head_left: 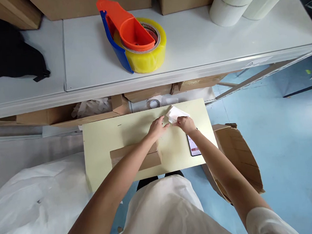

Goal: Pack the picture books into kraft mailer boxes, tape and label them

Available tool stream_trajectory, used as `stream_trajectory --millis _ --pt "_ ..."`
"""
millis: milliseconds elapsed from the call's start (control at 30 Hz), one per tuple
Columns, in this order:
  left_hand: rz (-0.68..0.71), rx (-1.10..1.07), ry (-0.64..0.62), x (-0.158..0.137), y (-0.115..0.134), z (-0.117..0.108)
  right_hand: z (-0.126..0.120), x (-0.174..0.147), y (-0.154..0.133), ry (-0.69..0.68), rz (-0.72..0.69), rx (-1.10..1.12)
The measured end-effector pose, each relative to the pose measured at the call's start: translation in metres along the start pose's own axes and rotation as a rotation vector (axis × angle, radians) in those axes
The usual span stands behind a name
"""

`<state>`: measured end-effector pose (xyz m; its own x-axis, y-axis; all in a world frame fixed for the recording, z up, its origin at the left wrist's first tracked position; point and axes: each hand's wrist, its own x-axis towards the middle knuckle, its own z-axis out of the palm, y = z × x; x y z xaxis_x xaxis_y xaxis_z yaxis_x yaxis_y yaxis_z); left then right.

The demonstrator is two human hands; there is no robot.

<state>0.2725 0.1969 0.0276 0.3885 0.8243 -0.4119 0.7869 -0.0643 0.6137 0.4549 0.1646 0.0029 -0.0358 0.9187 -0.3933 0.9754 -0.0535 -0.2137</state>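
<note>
Toward the far side of the bench point(98, 138), the right hand point(185, 124) pinches white paper point(177, 112) (presumably to steady it) beside the spread left hand point(158, 126), with carton point(151, 160) and phone point(193, 147) lying nearer, apparently leaving working room.

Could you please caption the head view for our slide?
Right hand holds white paper over a pale table, open left hand close by.
</note>
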Motion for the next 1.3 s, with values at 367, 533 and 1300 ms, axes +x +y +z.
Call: stream_trajectory --millis 367,533,1300 --pt "0.186 0.016 0.241 0.004 0.032 -0.005 -0.033 -0.026 -0.030 0.398 -0.165 0.094" --pt "-0.046 -0.585 0.403 0.010 0.017 0.000 -0.025 -0.015 -0.035 0.534 0.202 0.295" --pt "0.148 0.255 0.001 -0.003 0.051 -0.053 -0.035 0.005 -0.032 0.296 -0.140 0.188"
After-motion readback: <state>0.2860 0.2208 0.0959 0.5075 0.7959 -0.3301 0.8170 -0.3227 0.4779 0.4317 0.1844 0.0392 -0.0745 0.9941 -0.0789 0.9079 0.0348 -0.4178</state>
